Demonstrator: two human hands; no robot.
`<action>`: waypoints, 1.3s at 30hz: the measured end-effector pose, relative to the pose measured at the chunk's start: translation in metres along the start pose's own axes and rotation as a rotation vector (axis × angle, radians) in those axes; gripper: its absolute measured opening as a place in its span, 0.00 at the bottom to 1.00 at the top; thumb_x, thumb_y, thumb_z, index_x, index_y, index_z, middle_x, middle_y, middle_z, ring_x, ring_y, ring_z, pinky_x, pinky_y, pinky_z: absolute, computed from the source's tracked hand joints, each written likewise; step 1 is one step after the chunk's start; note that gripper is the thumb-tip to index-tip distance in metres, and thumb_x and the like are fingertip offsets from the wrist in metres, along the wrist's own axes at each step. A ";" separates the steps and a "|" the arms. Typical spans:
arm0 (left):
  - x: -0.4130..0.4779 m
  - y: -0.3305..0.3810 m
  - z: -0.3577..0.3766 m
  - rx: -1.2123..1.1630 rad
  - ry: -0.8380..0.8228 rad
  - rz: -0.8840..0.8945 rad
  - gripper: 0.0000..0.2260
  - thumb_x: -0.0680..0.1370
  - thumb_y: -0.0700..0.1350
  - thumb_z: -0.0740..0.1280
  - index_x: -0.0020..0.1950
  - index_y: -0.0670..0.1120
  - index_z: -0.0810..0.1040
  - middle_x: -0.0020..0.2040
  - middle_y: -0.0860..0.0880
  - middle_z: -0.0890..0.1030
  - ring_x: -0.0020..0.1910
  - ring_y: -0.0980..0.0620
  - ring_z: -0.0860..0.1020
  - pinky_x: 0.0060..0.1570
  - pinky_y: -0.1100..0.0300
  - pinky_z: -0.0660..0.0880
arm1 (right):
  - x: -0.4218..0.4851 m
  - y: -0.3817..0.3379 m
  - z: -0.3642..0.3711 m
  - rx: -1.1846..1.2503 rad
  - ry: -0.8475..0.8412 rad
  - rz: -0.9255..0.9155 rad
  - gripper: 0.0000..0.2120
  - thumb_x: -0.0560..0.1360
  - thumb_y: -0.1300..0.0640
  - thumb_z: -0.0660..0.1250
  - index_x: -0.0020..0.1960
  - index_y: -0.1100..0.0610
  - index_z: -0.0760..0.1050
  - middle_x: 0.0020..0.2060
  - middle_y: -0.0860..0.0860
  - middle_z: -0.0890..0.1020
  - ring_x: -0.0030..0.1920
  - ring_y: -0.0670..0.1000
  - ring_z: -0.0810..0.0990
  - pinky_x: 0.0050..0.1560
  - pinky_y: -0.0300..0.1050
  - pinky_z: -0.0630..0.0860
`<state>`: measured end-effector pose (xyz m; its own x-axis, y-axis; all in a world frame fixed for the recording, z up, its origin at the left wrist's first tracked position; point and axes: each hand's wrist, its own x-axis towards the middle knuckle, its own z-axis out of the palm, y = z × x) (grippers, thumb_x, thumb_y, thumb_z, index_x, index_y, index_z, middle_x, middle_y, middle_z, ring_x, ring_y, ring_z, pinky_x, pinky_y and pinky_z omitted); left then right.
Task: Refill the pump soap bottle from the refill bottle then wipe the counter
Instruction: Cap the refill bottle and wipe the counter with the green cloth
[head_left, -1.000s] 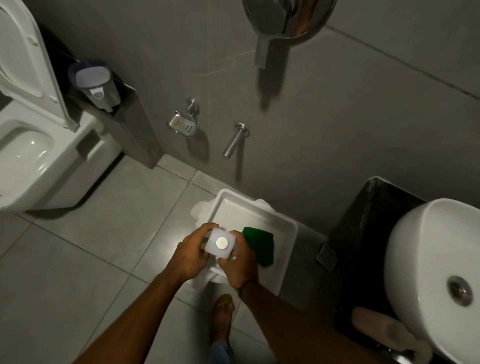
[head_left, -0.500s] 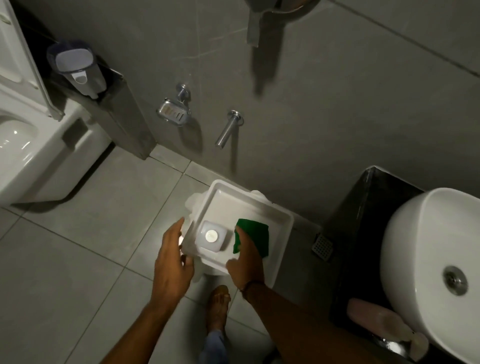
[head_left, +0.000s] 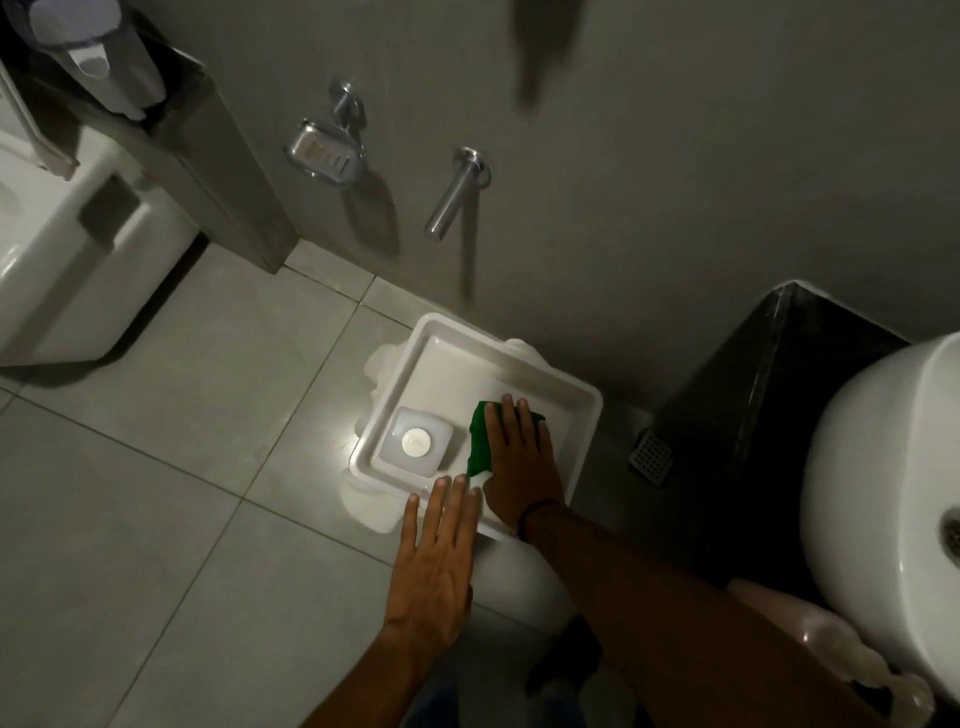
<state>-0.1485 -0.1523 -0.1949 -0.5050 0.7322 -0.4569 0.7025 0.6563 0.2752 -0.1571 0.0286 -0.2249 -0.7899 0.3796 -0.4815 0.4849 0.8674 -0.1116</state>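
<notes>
1. Right grip lies flat on the green cloth, fingers straight, pressing it and not pinching it. The left grip is open too and holds nothing, its fingertips at the near rim of the white tray.
2. Head view, the task's things: the refill bottle stands upright in the tray's near-left corner, cap on. It is just beside the cloth and touches neither hand. The pump soap bottle, a pinkish shape, sits on the dark tabletop close to the basin, well apart from the tray. Whether it stands or lies I cannot tell.
3. With the refill bottle capped and set down, the step in hand looks to be taking up the cloth for the wipe.
4. To do it well, curl the right fingers to bunch the cloth and lift it straight up, away from the bottle. Steady the tray's rim with the left grip, since the tray sits raised off the floor and might tip.
</notes>
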 end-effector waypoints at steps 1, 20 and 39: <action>0.001 0.000 0.001 0.015 -0.024 -0.002 0.43 0.86 0.46 0.59 0.79 0.46 0.22 0.82 0.41 0.26 0.84 0.36 0.30 0.79 0.35 0.28 | 0.002 0.000 0.004 -0.008 0.015 -0.013 0.49 0.75 0.49 0.72 0.83 0.56 0.43 0.82 0.58 0.47 0.82 0.63 0.46 0.80 0.63 0.47; -0.066 0.046 -0.115 -0.108 0.259 0.226 0.37 0.83 0.62 0.30 0.88 0.46 0.47 0.86 0.46 0.60 0.85 0.58 0.31 0.79 0.55 0.41 | -0.162 -0.001 -0.068 0.379 0.314 0.053 0.38 0.79 0.70 0.59 0.83 0.51 0.49 0.82 0.48 0.51 0.82 0.49 0.44 0.77 0.48 0.33; -0.047 0.371 -0.220 0.187 0.122 1.179 0.34 0.83 0.57 0.56 0.88 0.46 0.53 0.88 0.48 0.51 0.88 0.45 0.47 0.83 0.43 0.47 | -0.440 0.134 -0.068 0.717 0.439 0.725 0.19 0.85 0.52 0.56 0.55 0.42 0.86 0.59 0.40 0.85 0.58 0.42 0.84 0.69 0.35 0.56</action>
<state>0.0251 0.0968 0.1146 0.4608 0.8839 0.0796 0.8213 -0.4588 0.3390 0.2297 -0.0001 0.0314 -0.2270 0.9257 -0.3024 0.8786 0.0608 -0.4736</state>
